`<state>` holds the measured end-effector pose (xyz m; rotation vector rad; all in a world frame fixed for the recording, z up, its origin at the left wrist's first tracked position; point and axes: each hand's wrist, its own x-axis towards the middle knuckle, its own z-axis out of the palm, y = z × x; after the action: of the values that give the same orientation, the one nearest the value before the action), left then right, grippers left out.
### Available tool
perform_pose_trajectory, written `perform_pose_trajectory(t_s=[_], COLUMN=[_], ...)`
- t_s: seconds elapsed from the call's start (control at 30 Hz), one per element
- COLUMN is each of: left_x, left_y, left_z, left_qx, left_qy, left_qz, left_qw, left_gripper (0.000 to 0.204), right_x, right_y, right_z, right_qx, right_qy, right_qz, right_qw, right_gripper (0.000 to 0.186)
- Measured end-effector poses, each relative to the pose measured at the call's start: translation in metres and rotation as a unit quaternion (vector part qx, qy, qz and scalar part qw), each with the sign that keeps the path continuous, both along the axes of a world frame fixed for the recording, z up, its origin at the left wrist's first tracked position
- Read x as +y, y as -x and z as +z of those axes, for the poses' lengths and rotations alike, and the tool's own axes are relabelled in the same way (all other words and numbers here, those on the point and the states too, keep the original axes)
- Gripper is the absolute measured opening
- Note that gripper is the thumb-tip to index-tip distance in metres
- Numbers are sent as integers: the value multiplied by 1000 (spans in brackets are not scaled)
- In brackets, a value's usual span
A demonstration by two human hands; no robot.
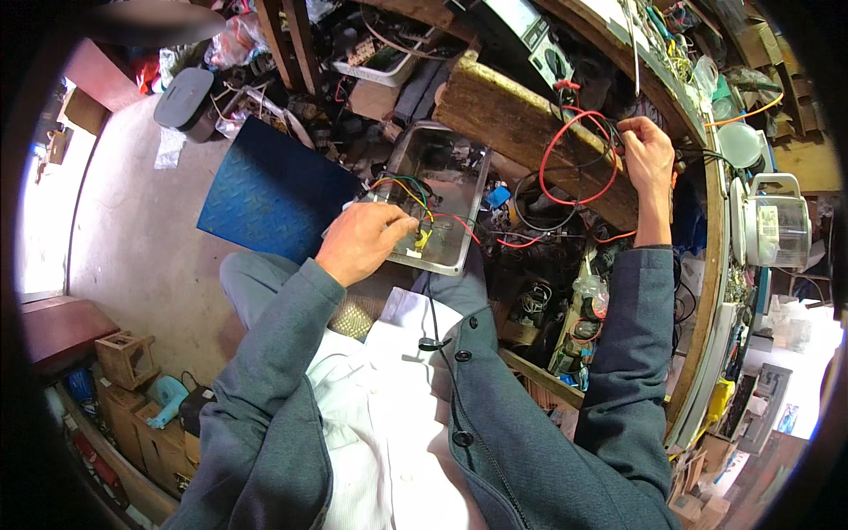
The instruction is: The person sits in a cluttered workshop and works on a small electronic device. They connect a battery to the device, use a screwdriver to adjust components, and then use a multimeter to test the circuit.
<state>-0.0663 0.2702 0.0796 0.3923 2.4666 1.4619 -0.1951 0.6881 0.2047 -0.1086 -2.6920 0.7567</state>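
An open metal housing (473, 212) with a shiny rim rests on my lap. Thin red, yellow and green wires (408, 184) run inside it, and a small yellow piece (424, 238) sits near its front end. My left hand (367, 237) reaches over the housing's left edge, thumb and forefinger closed beside the wires; what they pinch is hidden. Farther right, my raised right hand (649, 152) has its fingers closed on a black cable (609, 132). A looped red cable (543, 168) hangs beside it, leading up toward a meter (541, 44) with a dial.
A blue textured panel (269, 190) leans left of the housing. Behind stands a worn wooden board (512, 115), with a white tray (389, 69) beyond. Cluttered parts lie under the bench at right. A clear plastic jug (782, 225) stands on the far right.
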Motion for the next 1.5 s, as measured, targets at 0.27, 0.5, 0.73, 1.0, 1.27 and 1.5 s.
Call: perform_pose_trajectory(t_s=[0.27,0.5,0.73,1.0,1.27,1.5], left_x=[-7,-13,-13,-12,-12,-16], left_y=[-2,0,1,2,2,4], left_z=[-3,-4,-4,2,4,-6], left_qx=[-79,-82,-113,-127,-129,-73], left_qy=[-10,-56,-72,-86,-83,-97], left_qz=[-25,-53,-50,-43,-40,-34], left_qw=[996,994,990,987,987,992], left_gripper=[27,25,20,17,15,16], right_x=[-6,-6,-6,1,0,-4], right_y=[-4,-4,-3,0,1,-1], right_z=[5,6,7,1,0,4], right_qx=[-23,-30,-21,-18,-14,-26], right_qy=[-6,-38,-75,-71,-71,-63], right_qz=[-10,-19,-23,-25,-20,-24], right_qw=[1000,999,997,997,997,997], right_gripper=[20,21,23,25,25,25])
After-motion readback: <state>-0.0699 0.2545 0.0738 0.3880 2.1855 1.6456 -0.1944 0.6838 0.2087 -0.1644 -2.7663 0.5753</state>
